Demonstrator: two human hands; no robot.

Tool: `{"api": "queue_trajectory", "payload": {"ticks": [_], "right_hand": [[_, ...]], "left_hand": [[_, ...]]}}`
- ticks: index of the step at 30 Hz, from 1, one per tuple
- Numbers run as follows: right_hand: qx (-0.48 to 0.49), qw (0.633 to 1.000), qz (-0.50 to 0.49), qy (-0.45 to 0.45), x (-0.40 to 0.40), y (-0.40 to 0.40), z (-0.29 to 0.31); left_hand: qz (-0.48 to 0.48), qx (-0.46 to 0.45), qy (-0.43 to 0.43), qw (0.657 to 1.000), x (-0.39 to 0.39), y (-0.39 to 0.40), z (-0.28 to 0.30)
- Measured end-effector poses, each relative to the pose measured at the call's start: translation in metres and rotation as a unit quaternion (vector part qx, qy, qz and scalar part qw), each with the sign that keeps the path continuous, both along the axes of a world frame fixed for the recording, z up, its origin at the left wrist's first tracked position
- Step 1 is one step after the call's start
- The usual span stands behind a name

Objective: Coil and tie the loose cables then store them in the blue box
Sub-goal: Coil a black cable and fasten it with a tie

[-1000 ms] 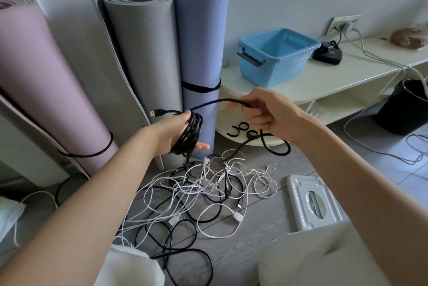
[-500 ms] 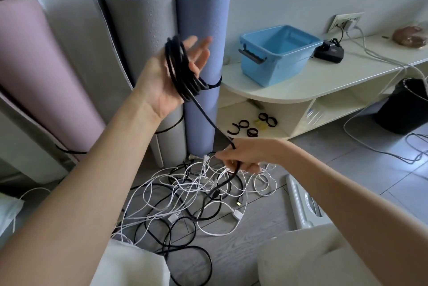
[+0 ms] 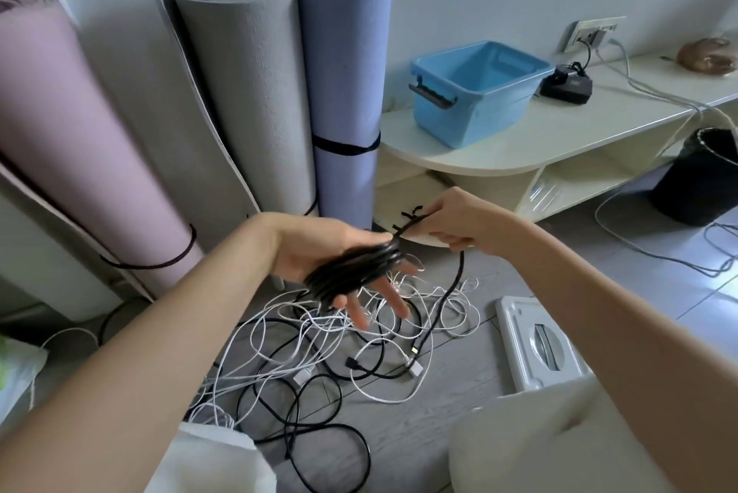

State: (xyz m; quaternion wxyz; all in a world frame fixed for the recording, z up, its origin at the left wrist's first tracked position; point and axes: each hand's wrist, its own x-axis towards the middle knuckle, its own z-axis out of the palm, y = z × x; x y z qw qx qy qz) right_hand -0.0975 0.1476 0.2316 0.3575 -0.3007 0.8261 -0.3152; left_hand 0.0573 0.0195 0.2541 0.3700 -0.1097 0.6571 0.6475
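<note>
My left hand (image 3: 319, 253) is palm up with fingers spread, and a black cable (image 3: 355, 271) is wound in several loops around it. My right hand (image 3: 451, 223) pinches the same cable just right of the coil; its free end hangs down to a plug (image 3: 415, 349) on the floor. A tangle of loose white and black cables (image 3: 303, 353) lies on the grey floor below both hands. The blue box (image 3: 475, 89) stands open on the white shelf unit (image 3: 559, 141), up and to the right.
Three rolled mats, pink (image 3: 80, 141), grey (image 3: 247, 93) and blue-violet (image 3: 343, 93), lean on the wall. A black charger (image 3: 567, 83) sits beside the box, plugged in. A black bin (image 3: 707, 177) stands at right, a white scale (image 3: 539, 345) on the floor.
My left hand has dropped from in front of the mats and turned palm up. My right hand has risen from the floor tangle to the coil, drawing the cable's tail up.
</note>
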Motion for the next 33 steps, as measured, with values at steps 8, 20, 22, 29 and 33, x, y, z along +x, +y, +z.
{"api": "queue_trajectory", "payload": {"ticks": [8,20,22,29,33], "right_hand": [[-0.076,0.991,0.024,-0.105,0.011,0.0,0.009],[-0.188,0.905,0.174,-0.339,0.021,0.006,0.035],[-0.146,0.913,0.213,-0.315,0.022,0.005,0.032],[0.141,0.947,0.259,-0.128,0.036,-0.005,0.013],[0.266,0.932,0.245,0.042,0.039,-0.011,-0.003]], "left_hand": [[0.137,0.009,-0.069,0.988,-0.001,-0.011,-0.016],[0.674,0.227,0.166,0.683,-0.009,-0.06,-0.024],[0.669,0.247,0.197,0.673,-0.01,-0.06,-0.016],[0.565,0.298,0.236,0.733,-0.017,-0.037,0.013],[0.295,0.275,0.2,0.893,-0.009,-0.016,0.018]]}}
